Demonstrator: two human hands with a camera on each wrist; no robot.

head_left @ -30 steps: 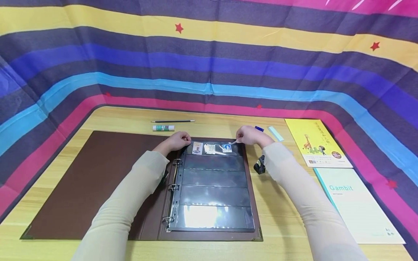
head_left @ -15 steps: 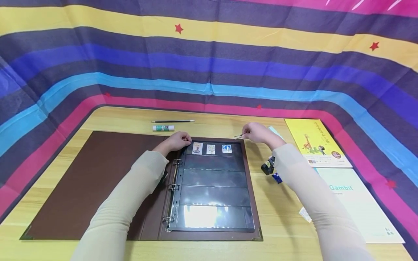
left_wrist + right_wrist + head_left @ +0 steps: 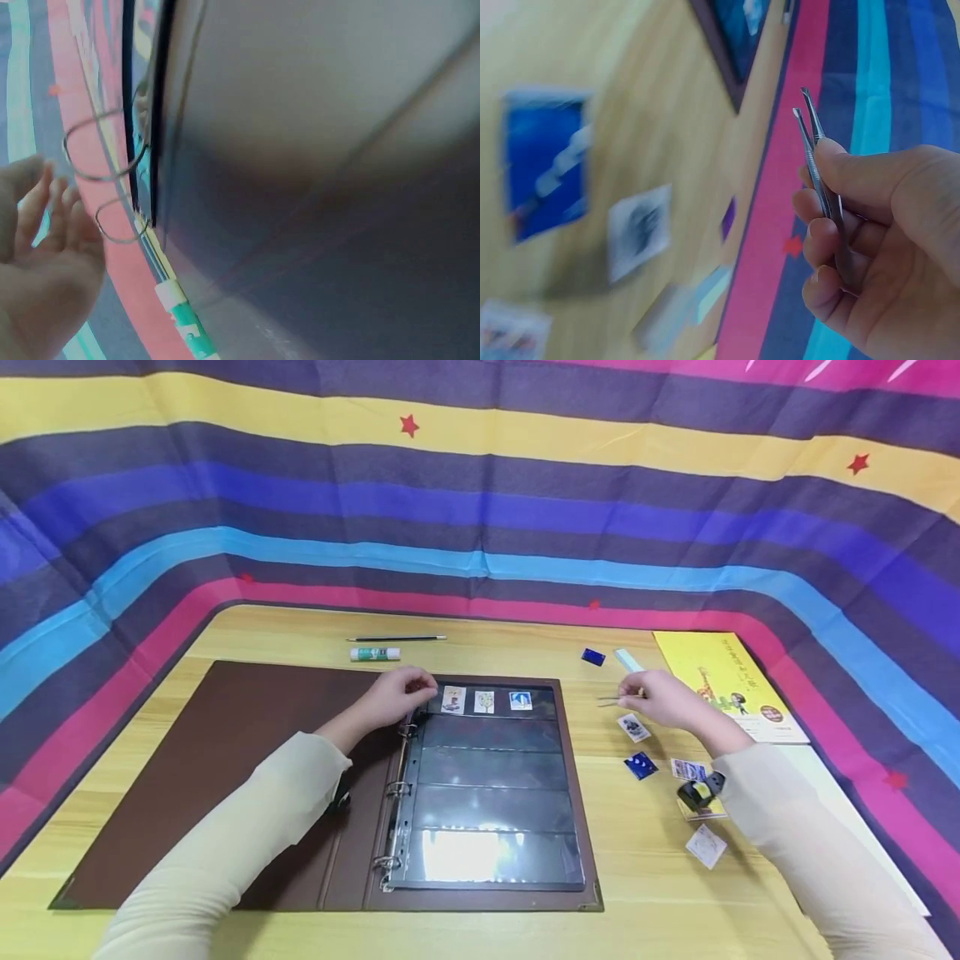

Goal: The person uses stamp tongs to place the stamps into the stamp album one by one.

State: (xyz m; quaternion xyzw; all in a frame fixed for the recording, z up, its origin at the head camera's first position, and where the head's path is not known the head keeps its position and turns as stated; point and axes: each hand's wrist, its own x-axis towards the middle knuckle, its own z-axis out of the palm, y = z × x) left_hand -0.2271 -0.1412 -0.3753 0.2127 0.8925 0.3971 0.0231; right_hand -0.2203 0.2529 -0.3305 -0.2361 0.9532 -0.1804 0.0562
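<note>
My right hand (image 3: 663, 700) holds metal tweezers (image 3: 811, 146) over the table right of the album; the tips stand slightly apart with nothing between them. A black-and-white stamp (image 3: 633, 727) lies just below that hand, with a dark blue stamp (image 3: 641, 766) nearer me. My left hand (image 3: 393, 700) is at the top left corner of the clear pocket page (image 3: 491, 810), fingers loosely bent and holding nothing in the left wrist view. Three stamps, an orange-toned one (image 3: 453, 699), a tree one (image 3: 484, 702) and a blue one (image 3: 521, 701), sit in the page's top row.
The brown ring album (image 3: 187, 777) lies spread over the table. Behind it are a glue stick (image 3: 375, 654) and a pencil (image 3: 397, 639). More loose stamps, one pale (image 3: 706, 846) and one blue (image 3: 593, 657), lie to the right, near a yellow book (image 3: 693, 664) and a white notebook (image 3: 832, 810).
My right hand has moved off the page to the right and nearer me with the tweezers, uncovering loose stamps. My left hand has let go of the page corner and shifted slightly left.
</note>
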